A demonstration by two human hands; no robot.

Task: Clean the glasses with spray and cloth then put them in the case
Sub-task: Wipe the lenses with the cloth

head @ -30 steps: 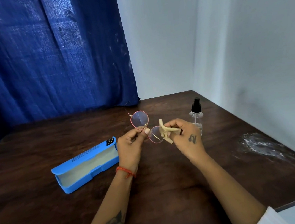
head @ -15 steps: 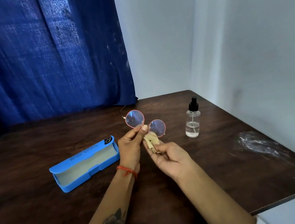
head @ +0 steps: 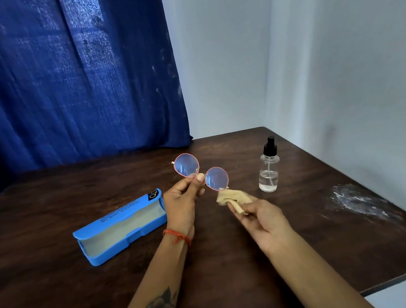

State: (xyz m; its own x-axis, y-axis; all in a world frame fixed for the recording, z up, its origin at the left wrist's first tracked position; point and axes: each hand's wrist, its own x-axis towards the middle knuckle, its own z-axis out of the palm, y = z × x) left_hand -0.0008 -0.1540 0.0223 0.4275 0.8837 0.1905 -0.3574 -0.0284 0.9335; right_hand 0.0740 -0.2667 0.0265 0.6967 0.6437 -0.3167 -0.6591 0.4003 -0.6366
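Above the table (head: 59,286), the left hand (head: 181,205) pinches the glasses (head: 200,173) at the bridge between thumb and fingers, lenses facing the camera. The right hand (head: 263,219) grips a folded cloth (head: 231,197) in curled fingers; the cloth sits just below the right-hand lens, and whether it touches the rim cannot be told. The spray (head: 268,169) stands upright, well to the right. The case (head: 121,226) lies open to the left of the left hand.

Step in hand, by judgement: wiping the lenses. Next move calls for bringing the cloth onto a lens while the bridge pinch holds firm. Afterwards, fold the arms and lay the glasses in the case.
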